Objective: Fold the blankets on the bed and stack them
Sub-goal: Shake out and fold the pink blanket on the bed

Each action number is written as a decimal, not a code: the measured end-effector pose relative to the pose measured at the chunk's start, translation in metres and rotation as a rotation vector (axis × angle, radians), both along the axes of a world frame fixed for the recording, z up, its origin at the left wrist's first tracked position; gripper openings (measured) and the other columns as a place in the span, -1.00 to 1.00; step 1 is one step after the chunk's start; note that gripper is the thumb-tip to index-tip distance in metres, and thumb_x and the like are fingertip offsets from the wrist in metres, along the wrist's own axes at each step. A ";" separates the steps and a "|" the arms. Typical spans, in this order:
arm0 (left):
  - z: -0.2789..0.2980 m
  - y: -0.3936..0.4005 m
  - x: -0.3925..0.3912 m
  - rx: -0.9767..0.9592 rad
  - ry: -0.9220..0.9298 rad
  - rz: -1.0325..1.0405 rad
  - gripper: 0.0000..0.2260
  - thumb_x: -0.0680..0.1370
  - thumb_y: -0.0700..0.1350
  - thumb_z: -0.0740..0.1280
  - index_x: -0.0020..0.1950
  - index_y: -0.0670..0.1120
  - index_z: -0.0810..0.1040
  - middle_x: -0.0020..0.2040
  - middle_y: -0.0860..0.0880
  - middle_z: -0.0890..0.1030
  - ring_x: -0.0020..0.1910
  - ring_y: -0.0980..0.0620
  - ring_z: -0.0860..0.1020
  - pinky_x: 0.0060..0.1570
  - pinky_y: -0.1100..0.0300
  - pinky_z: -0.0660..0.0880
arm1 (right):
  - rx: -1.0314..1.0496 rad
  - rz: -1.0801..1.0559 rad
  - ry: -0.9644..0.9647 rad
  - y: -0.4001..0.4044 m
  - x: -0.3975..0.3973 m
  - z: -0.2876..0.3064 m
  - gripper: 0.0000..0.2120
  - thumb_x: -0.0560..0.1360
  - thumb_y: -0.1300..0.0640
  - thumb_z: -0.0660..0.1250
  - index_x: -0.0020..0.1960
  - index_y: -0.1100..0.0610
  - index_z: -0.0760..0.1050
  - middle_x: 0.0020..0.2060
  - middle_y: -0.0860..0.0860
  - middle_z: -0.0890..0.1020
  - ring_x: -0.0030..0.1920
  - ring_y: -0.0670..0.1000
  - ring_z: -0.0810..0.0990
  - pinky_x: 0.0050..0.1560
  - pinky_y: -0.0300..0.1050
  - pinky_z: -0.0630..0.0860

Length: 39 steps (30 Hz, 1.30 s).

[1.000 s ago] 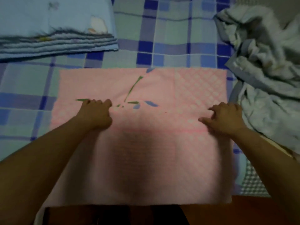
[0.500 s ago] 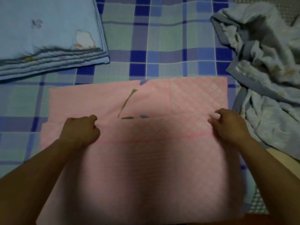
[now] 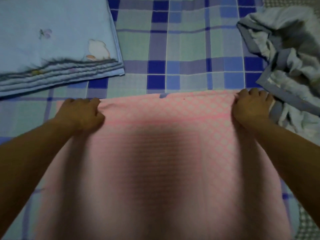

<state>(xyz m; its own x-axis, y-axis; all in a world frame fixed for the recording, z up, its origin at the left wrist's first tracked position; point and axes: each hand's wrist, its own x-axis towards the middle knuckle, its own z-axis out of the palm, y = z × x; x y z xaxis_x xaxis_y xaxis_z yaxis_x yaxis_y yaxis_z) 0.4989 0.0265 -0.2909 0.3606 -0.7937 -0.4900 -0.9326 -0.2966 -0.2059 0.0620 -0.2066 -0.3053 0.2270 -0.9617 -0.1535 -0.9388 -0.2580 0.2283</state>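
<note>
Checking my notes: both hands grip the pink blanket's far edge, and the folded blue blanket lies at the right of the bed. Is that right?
Not quite. In the head view the left hand and right hand do grip the pink blanket, but the folded blue blanket lies at the left.

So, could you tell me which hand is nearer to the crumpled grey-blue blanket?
The right hand. It grips the pink blanket at its far right corner, right beside the crumpled grey-blue blanket. The left hand grips the far left corner, across the pink blanket's width.

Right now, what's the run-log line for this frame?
step: folding pink blanket | left hand: grips far edge | right hand: grips far edge | folded blue blanket: far left | crumpled blanket: right, unfolded
</note>
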 end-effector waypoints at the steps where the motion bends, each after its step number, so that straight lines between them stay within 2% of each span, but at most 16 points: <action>1: -0.002 0.007 0.003 -0.032 -0.017 0.031 -0.64 0.54 0.14 0.16 0.20 -0.05 0.43 0.07 -0.17 0.61 0.02 -0.18 0.57 0.12 -0.06 0.39 | -0.054 -0.011 -0.006 0.004 0.002 -0.007 -0.71 0.61 0.22 0.14 0.18 0.41 0.44 0.18 0.45 0.46 0.25 0.42 0.39 0.42 0.39 0.14; 5: 0.012 0.023 -0.001 -0.194 -0.065 -0.014 -0.79 0.45 -0.01 0.13 -0.04 -0.11 0.41 -0.13 -0.21 0.59 -0.14 -0.23 0.54 0.05 -0.12 0.38 | -0.233 -0.036 -0.112 0.019 0.000 0.014 -0.79 0.58 0.23 0.17 0.08 0.38 0.41 0.02 0.41 0.50 0.12 0.37 0.44 0.37 0.35 0.20; 8: 0.025 0.009 0.003 -0.315 -0.107 0.006 -0.82 0.54 0.01 0.11 -0.13 -0.08 0.36 -0.22 -0.17 0.53 -0.22 -0.18 0.49 0.07 -0.14 0.36 | -0.313 -0.044 -0.141 0.004 -0.004 0.030 -0.75 0.62 0.14 0.13 0.06 0.34 0.42 0.01 0.40 0.51 0.10 0.37 0.44 0.29 0.27 0.25; 11: 0.006 -0.009 0.013 -0.150 -0.138 0.112 -0.69 0.59 0.09 0.12 0.09 -0.10 0.47 0.04 -0.22 0.58 0.06 -0.23 0.52 0.31 -0.22 0.24 | -0.207 -0.056 -0.128 -0.014 0.007 0.018 -0.77 0.57 0.17 0.18 0.08 0.32 0.47 0.05 0.42 0.51 0.15 0.41 0.43 0.38 0.33 0.17; 13: -0.013 -0.014 0.012 0.035 -0.110 0.212 -0.59 0.58 0.14 0.07 0.30 -0.06 0.42 0.25 -0.22 0.52 0.26 -0.25 0.44 0.40 -0.26 0.14 | -0.102 -0.092 -0.107 -0.014 0.017 0.002 -0.77 0.53 0.23 0.19 0.12 0.30 0.48 0.10 0.41 0.49 0.21 0.41 0.39 0.42 0.36 0.13; 15: -0.025 -0.012 0.011 0.047 -0.123 0.233 -0.53 0.57 0.19 0.02 0.33 -0.04 0.40 0.28 -0.22 0.50 0.30 -0.25 0.42 0.42 -0.29 0.10 | -0.145 -0.135 -0.172 -0.007 0.029 -0.004 -0.71 0.57 0.23 0.14 0.26 0.26 0.43 0.24 0.38 0.44 0.32 0.38 0.34 0.44 0.37 0.10; 17: -0.022 -0.007 0.018 0.005 -0.198 0.191 -0.49 0.55 0.24 -0.01 0.27 -0.04 0.47 0.21 -0.22 0.56 0.24 -0.24 0.48 0.41 -0.30 0.08 | -0.236 -0.073 -0.298 0.010 0.049 0.004 -0.64 0.65 0.17 0.10 0.43 0.18 0.31 0.45 0.29 0.30 0.46 0.33 0.21 0.52 0.31 -0.04; 19: -0.010 0.002 0.030 -0.068 -0.264 0.088 -0.45 0.55 0.29 -0.01 0.14 -0.07 0.55 0.06 -0.22 0.63 0.10 -0.23 0.55 0.36 -0.24 0.18 | -0.194 0.122 -0.388 0.039 0.069 0.014 -0.59 0.70 0.05 0.06 0.52 0.12 0.22 0.54 0.21 0.20 0.55 0.27 0.07 0.54 0.21 -0.16; 21: 0.000 0.011 0.044 -0.132 -0.291 0.033 -0.43 0.55 0.35 0.07 0.01 -0.12 0.56 -0.14 -0.25 0.65 -0.11 -0.23 0.61 0.14 -0.15 0.37 | -0.029 0.226 -0.349 0.064 0.081 0.012 -0.52 0.69 -0.08 -0.01 0.57 0.05 0.12 0.58 0.15 0.11 0.59 0.22 -0.05 0.55 0.22 -0.19; 23: 0.004 0.023 0.054 -0.156 -0.292 0.066 -0.50 0.56 0.29 0.20 -0.06 -0.17 0.51 -0.21 -0.31 0.62 -0.21 -0.27 0.61 -0.02 -0.14 0.43 | 0.109 0.168 -0.210 0.069 0.074 -0.006 -0.43 0.66 -0.21 -0.16 0.61 0.00 -0.02 0.61 0.09 -0.03 0.60 0.18 -0.17 0.55 0.29 -0.17; 26: -0.001 0.032 0.050 -0.267 -0.339 0.257 -0.70 0.59 -0.03 0.24 0.12 -0.26 0.49 0.09 -0.43 0.53 0.12 -0.40 0.50 0.21 -0.37 0.35 | 0.169 0.133 -0.113 0.057 0.058 -0.028 -0.34 0.62 -0.30 -0.31 0.62 -0.02 -0.14 0.61 0.06 -0.14 0.59 0.16 -0.24 0.53 0.32 -0.13; 29: -0.001 0.028 0.008 -0.383 -0.222 0.158 -0.51 0.60 -0.12 0.21 0.53 -0.15 0.24 0.50 -0.35 0.25 0.49 -0.40 0.18 0.47 -0.35 -0.03 | 0.118 0.103 -0.164 0.066 0.074 -0.019 -0.35 0.63 -0.28 -0.28 0.62 0.01 -0.15 0.61 0.08 -0.18 0.58 0.19 -0.29 0.54 0.32 -0.13; 31: -0.003 0.025 -0.047 -0.386 -0.035 0.010 -0.42 0.59 -0.06 0.17 0.60 -0.02 0.09 0.59 -0.25 0.09 0.57 -0.33 0.00 0.50 -0.33 -0.10 | 0.093 0.164 -0.223 0.092 0.102 -0.007 -0.38 0.65 -0.26 -0.22 0.63 0.00 -0.17 0.60 0.09 -0.23 0.57 0.19 -0.33 0.54 0.29 -0.17; 33: -0.020 0.038 -0.085 -0.341 0.104 -0.020 -0.45 0.64 0.14 0.05 0.62 0.09 0.01 0.62 -0.19 0.00 0.59 -0.28 -0.08 0.50 -0.34 -0.08 | 0.143 0.325 -0.226 0.123 0.124 -0.007 -0.38 0.65 -0.26 -0.19 0.62 -0.03 -0.20 0.60 0.09 -0.26 0.56 0.19 -0.35 0.54 0.27 -0.22; 35: -0.043 0.063 -0.085 -0.281 0.126 0.094 -0.42 0.63 0.32 -0.13 0.62 0.18 -0.13 0.64 -0.11 -0.12 0.60 -0.22 -0.19 0.48 -0.38 -0.10 | 0.165 0.386 -0.149 0.124 0.116 -0.021 -0.37 0.64 -0.30 -0.24 0.62 -0.05 -0.21 0.60 0.08 -0.23 0.57 0.19 -0.33 0.54 0.29 -0.19; 39: -0.069 0.095 -0.051 -0.296 0.088 0.312 -0.36 0.57 0.41 -0.23 0.59 0.21 -0.29 0.62 -0.05 -0.26 0.59 -0.14 -0.29 0.46 -0.42 -0.14 | 0.125 0.176 -0.038 0.066 0.059 -0.038 -0.31 0.61 -0.33 -0.34 0.63 -0.01 -0.18 0.61 0.07 -0.17 0.59 0.13 -0.27 0.55 0.26 -0.18</action>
<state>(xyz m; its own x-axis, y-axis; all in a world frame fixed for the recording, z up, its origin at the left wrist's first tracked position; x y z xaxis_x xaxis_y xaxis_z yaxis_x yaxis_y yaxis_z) 0.4476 0.1215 -0.3595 0.5722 -0.7641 -0.2980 -0.7992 -0.6011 0.0067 0.1211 -0.1407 -0.3432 0.3974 -0.8808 -0.2573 -0.8842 -0.4426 0.1494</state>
